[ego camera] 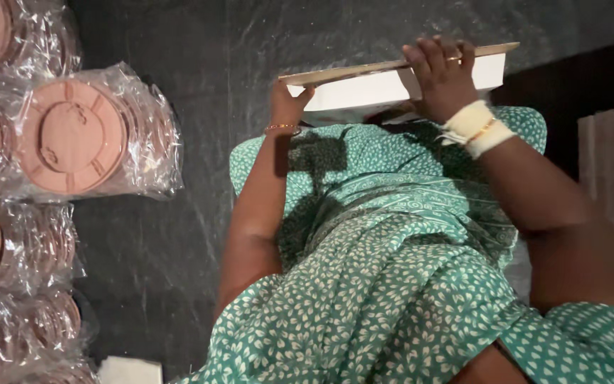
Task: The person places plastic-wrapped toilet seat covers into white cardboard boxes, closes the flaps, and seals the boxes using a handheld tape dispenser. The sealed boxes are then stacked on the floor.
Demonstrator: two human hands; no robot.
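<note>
White flat box [392, 82], long axis sideways; left grip [289, 99], right grip [442, 71] clasp ends.

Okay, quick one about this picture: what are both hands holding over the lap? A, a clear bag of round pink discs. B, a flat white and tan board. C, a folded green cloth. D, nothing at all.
B: the left hand and the right hand each grip an edge of the flat white and tan board above the green patterned garment, while the bagged pink discs lie apart on the dark floor.

Dim, warm light; hard arm shadows fall on the green cloth [392, 235], corners darkening
</note>
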